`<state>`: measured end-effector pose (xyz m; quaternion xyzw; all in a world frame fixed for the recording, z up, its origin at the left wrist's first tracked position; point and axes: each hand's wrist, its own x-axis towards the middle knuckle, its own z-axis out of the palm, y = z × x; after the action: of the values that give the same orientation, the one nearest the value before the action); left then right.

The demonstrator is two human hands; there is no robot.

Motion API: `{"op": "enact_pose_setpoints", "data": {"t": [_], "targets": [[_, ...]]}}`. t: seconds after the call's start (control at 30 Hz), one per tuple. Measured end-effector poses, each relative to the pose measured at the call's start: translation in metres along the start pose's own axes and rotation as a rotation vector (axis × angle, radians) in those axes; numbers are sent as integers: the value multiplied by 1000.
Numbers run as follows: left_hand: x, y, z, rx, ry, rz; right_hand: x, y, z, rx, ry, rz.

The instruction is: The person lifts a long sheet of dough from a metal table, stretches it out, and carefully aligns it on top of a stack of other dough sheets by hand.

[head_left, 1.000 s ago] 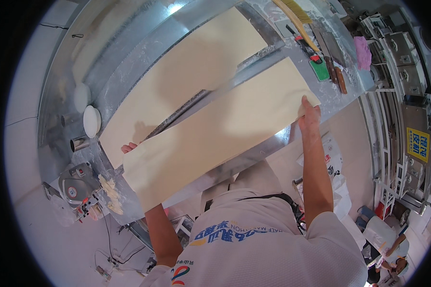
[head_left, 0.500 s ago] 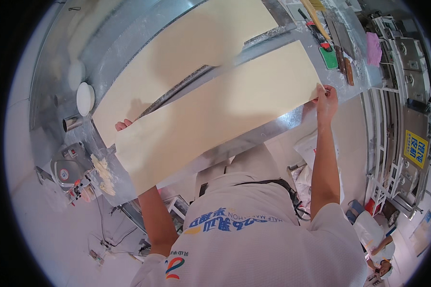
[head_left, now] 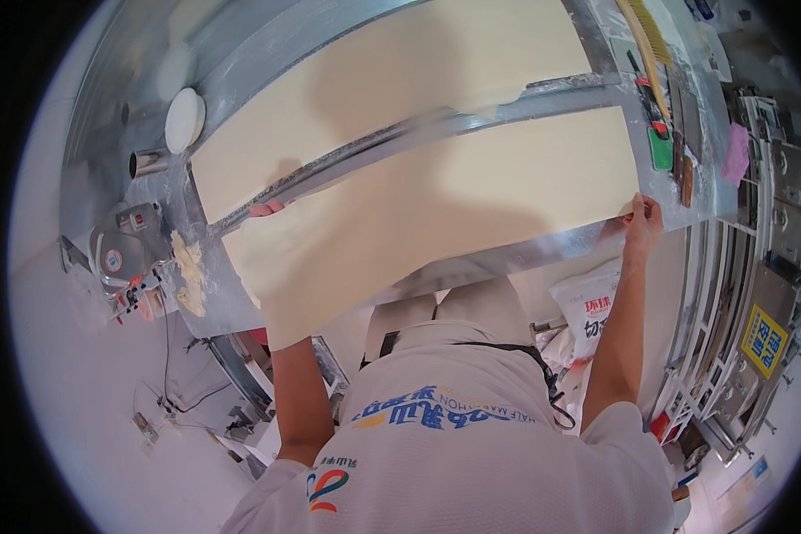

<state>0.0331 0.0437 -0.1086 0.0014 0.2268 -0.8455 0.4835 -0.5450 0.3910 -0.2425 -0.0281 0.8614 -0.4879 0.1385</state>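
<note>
A long, pale dough sheet (head_left: 472, 196) stretches between my two hands along the near side of the metal table. My left hand (head_left: 265, 208) grips its left end from below; only the fingers show past the far edge, and the rest is covered by the dough. That end is lifted and drapes over my left forearm. At the near right corner, my right hand (head_left: 643, 219) pinches the sheet's edge between thumb and fingers, close to the tabletop. Beyond lies a second wide dough sheet (head_left: 374, 84), flat on the table, with a floury gap between the two.
Left on the table are a white round dish (head_left: 185, 120), a metal cylinder (head_left: 149, 162), a grey machine (head_left: 126, 245) and dough scraps (head_left: 188, 271). A brush (head_left: 647, 44), knives (head_left: 683, 151) and a green scraper (head_left: 659, 148) lie right. A white sack (head_left: 587, 307) stands below the table.
The left end of the sheet has moved right and inward with my left hand, sagging more over the forearm. My right hand keeps its pinch on the corner. The whole view has shifted.
</note>
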Motion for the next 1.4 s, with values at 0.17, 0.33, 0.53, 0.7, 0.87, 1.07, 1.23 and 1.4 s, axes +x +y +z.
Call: {"op": "enact_pose_setpoints", "data": {"t": [0.17,0.33,0.53,0.7,0.87,1.07,1.23,1.4], "targets": [[-11,21,-31,152,-130,-16,1,0,-3,-45,-18,-3],[-10,44,-50,217,-212,-30,6,3,-8,-18,-13,14],[-8,67,-74,844,-64,215,7,1,-5,-57,-21,-13],[-8,52,-62,904,-33,210,-10,-20,-7,-616,130,-332],[-2,29,-39,1035,-4,188,-71,-77,54,-690,-46,-812],[9,30,-11,1666,249,376,-78,-79,121,-911,-86,-820],[-8,32,15,2428,421,534,-45,-63,110,-955,-92,-801],[-43,44,30,2588,488,558,-159,-165,179,-426,-461,-829]]}}
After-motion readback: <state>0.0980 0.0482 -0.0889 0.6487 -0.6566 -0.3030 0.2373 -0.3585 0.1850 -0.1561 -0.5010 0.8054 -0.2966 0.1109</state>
